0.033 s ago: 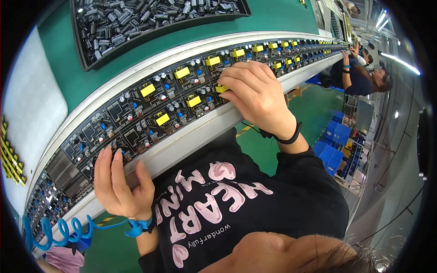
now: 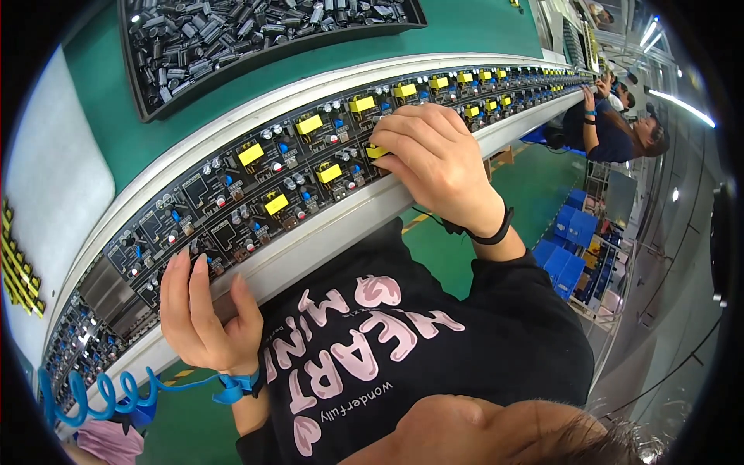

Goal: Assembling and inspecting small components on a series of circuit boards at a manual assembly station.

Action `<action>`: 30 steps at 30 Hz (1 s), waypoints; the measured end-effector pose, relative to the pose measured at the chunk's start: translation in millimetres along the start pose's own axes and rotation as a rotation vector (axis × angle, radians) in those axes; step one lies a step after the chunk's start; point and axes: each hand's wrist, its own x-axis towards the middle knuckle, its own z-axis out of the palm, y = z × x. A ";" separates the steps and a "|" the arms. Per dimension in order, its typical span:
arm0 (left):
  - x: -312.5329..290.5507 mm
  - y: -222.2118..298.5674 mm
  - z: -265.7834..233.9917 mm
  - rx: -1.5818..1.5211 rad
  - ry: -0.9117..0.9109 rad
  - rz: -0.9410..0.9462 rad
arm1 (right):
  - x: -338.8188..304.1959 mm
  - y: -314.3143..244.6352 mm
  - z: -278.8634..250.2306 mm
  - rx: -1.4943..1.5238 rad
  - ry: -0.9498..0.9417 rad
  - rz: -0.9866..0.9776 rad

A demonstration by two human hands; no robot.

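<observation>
A double row of black circuit boards (image 2: 159,226) runs along a metal rail (image 2: 310,232), bearing yellow-wrapped transformers, blue parts and small capacitors. My right hand (image 2: 446,167) bends over the near row, its thumb and fingers closed about a yellow transformer (image 2: 375,151) that is partly hidden by them. Further left, my left hand (image 2: 209,322) holds nothing. Its fingers are apart, with the tips at the near edge of a board that has no yellow part, and the thumb lies by the rail. A blue strap (image 2: 239,385) with a coiled cord circles the left wrist.
Beyond the rail, a black tray (image 2: 271,48) full of dark cylindrical capacitors stands on a green mat (image 2: 105,81). At the far left, yellow transformers (image 2: 19,271) lie in rows on a white sheet (image 2: 58,155). Another person (image 2: 608,128) sits along the line, near blue bins (image 2: 562,267).
</observation>
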 end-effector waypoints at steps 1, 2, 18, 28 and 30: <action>0.2 -0.5 0.4 -0.003 -0.001 0.001 | 0.5 1.8 0.6 0.004 -0.001 -0.020; 0.1 -0.6 0.8 -0.008 -0.003 0.001 | 0.5 2.9 0.7 0.008 -0.005 -0.039; -2.5 -1.0 -2.0 -0.006 -0.005 -0.001 | 2.8 -1.8 -3.2 0.059 0.005 0.002; -1.9 -1.1 -8.9 -0.042 0.035 -0.015 | 4.1 -3.1 1.6 0.081 0.065 -0.012; -4.1 -3.8 -8.7 -0.116 0.078 -0.056 | 3.5 -1.7 3.8 0.074 0.067 -0.002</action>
